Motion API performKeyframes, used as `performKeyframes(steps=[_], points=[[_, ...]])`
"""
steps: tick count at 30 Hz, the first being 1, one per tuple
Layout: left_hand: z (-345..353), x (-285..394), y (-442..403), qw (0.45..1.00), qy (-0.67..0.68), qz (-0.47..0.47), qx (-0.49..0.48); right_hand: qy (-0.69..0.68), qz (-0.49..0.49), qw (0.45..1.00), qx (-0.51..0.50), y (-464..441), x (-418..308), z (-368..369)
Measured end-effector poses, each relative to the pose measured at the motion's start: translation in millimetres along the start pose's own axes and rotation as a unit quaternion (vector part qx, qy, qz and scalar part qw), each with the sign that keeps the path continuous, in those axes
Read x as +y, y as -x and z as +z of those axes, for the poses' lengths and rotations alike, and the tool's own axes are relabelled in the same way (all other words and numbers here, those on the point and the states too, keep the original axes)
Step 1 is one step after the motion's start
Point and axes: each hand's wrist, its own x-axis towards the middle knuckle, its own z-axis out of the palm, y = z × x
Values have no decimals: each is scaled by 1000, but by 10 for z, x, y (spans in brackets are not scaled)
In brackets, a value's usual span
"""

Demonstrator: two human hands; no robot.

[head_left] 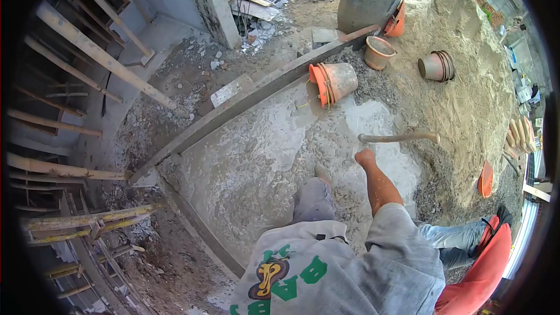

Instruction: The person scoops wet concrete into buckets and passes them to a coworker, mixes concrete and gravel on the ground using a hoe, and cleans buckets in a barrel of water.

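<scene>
Shirt (pixel 280 280): closest to cam
Right hand (pixel 366 156): near handle (pixel 402 137)
Fingers, both hands: I can't tell spread or grip
Buckets (pixel 342 80): tipped, mix's (pixel 245 151) far edge

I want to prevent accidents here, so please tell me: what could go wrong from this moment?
The grey-clothed leg goes down to the wet-looking grey mix, so the person might slip or get mix on the skin. The wooden handle is near the right hand; it could be knocked or catch a foot. The orange-rimmed bucket stack lies on its side and might roll if bumped.
</scene>
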Motion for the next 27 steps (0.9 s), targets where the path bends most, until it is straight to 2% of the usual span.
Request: performKeyframes(steps=[2, 3, 4, 5, 6, 7, 8, 10, 11, 12, 13, 14, 15, 17, 19, 20, 22, 23, 24, 26, 27], points=[[1570, -262, 1316, 965, 84, -142, -205, 32, 3, 998, -48, -74, 13, -166], [2374, -488, 2365, 884, 196, -306, -294, 14, 42, 993, -111, -341, 56, -102], [3069, -1200, 3411, 794, 165, -447, -379, 44, 27, 990, -133, -679, 31, -36], [3358, -1032, 4350, 717, -66, -346, -601, 70, 11, 985, -157, -1026, -54, 90], [3577, -733, 5332, 797, -87, -43, -596, 62, -21, 991, -117, -1342, -238, 209], [4029, -1062, 6263, 774, -51, -104, -622, 59, -56, 994, -70, -1726, -478, 172], [4209, 48, 6826, 676, -85, -401, -613, 14, -84, 995, -57, -2005, -871, -3], [4774, 421, 8186, 665, -14, -338, -665, 8, -190, 981, 49, -2911, -1407, 94], [5076, 434, 8717, 634, -3, -372, -678, -7, -252, 964, 86, -3341, -1733, 92], [5376, 448, 9246, 601, 6, -405, -689, -18, -239, 968, 73, -3610, -2117, -21], [5674, 472, 9765, 568, 12, -437, -698, 13, -273, 956, 104, -4008, -2364, 53], [5935, 567, 10071, 562, -63, -457, -686, -3, -397, 882, 254, -4542, -2472, 320], [6137, 638, 10248, 543, -55, -470, -694, 73, -319, 935, 136, -4689, -2731, 243], [6382, 812, 10405, 497, 2, -514, -699, 164, -292, 935, 119, -5069, -2844, 459], [6547, 821, 10537, 446, 99, -586, -670, 250, -284, 916, 134, -4962, -2855, 497], [6608, 773, 10582, 424, 150, -624, -640, 247, -304, 910, 134, -4878, -2776, 517], [6607, 668, 10512, 425, 201, -658, -589, 196, -355, 899, 164, -4730, -2488, 531], [6492, 807, 10269, 401, 225, -663, -591, 147, -376, 900, 165, -4448, -2348, 454], [6380, 1045, 9981, 378, 257, -660, -596, 144, -354, 908, 169, -4228, -2156, 400], [6083, 1194, 9699, 257, 251, -575, -735, 107, -331, 915, 204, -3791, -1765, 302], [5930, 1278, 9459, 262, 247, -538, -762, 45, -312, 923, 219, -3595, -1584, 287]])
